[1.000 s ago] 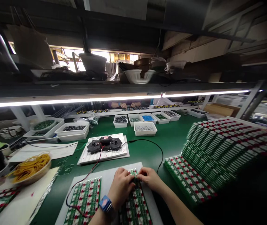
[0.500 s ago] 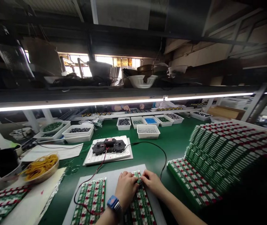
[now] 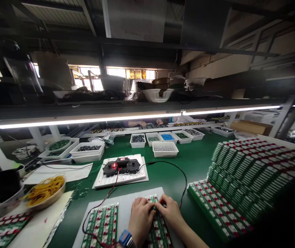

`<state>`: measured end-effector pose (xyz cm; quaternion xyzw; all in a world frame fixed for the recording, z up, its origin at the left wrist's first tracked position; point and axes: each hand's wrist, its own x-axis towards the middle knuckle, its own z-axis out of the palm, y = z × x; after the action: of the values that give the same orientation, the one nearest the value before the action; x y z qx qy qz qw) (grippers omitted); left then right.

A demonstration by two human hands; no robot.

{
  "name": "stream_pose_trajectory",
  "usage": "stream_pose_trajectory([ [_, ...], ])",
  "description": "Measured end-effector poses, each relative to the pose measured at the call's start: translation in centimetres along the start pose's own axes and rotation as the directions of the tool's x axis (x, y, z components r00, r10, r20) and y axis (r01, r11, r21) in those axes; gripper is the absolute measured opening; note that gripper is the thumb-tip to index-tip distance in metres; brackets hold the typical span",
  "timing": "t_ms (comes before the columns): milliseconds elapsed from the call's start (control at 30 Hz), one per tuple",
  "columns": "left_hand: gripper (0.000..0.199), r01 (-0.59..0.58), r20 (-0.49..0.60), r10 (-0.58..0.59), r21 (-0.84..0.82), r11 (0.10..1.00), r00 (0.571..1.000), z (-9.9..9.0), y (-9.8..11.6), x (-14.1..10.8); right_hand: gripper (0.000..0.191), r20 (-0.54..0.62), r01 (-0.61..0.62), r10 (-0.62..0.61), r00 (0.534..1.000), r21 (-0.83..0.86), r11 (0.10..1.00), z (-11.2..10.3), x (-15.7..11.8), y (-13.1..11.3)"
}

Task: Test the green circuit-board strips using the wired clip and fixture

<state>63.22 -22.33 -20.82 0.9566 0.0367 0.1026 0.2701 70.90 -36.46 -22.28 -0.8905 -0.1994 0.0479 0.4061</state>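
My left hand (image 3: 142,215), with a blue watch at the wrist, rests over a green circuit board panel (image 3: 159,231) dotted with white and red parts. Its thumb and fingers are drawn together; what they pinch is hidden. Touching or nearly touching it, my right hand (image 3: 170,210) is closed in a pinch over the panel's far part, its contents too small to make out. A second circuit board panel (image 3: 103,220) lies to the left on the same white board (image 3: 126,199). A red wire passes over that panel towards my left forearm, and a black wire runs down behind my right hand.
A black device (image 3: 121,166) with lit red digits sits on a white tray (image 3: 137,177). Tall stacks of circuit board panels (image 3: 243,179) stand at right. Several white bins of small parts (image 3: 165,151) line the back. At left is a bowl of yellow rubber bands (image 3: 45,189).
My right hand has come closer to my left hand, and both have shifted slightly on the panel. Red lights now show on the black device. The whole view has tilted slightly upward.
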Motion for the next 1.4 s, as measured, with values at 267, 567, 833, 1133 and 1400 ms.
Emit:
stream_pose_trajectory([
  [267, 0.023, -0.014, -0.031, 0.015, 0.009, 1.000, 0.999, 0.4, -0.2, 0.0, 0.034, -0.056, 0.057, -0.054, 0.997, 0.041, 0.998, 0.3, -0.2, 0.8],
  [567, 0.022, -0.013, -0.045, 0.013, -0.003, 1.000, 0.999, 0.3, -0.1, -0.1, 0.034, -0.045, 0.058, -0.056, 0.997, 0.049, 0.997, 0.3, -0.1, 1.0],
  [833, 0.022, -0.027, -0.061, 0.026, -0.013, 1.000, 0.998, 0.3, -0.1, -0.2, 0.035, -0.040, 0.066, -0.063, 0.997, 0.069, 0.995, 0.1, -0.1, 1.0],
  [1133, 0.022, -0.009, -0.033, 0.009, 0.020, 1.000, 0.999, 0.1, 0.2, -0.2, 0.032, -0.018, 0.061, -0.060, 0.998, 0.081, 0.995, -0.1, 0.1, 1.0],
  [1400, 0.018, -0.024, -0.034, 0.028, 0.105, 0.994, 0.999, -0.2, 0.8, -0.1, 0.025, 0.015, 0.036, -0.037, 0.999, 0.077, 0.996, -0.4, -0.1, 0.4],
])
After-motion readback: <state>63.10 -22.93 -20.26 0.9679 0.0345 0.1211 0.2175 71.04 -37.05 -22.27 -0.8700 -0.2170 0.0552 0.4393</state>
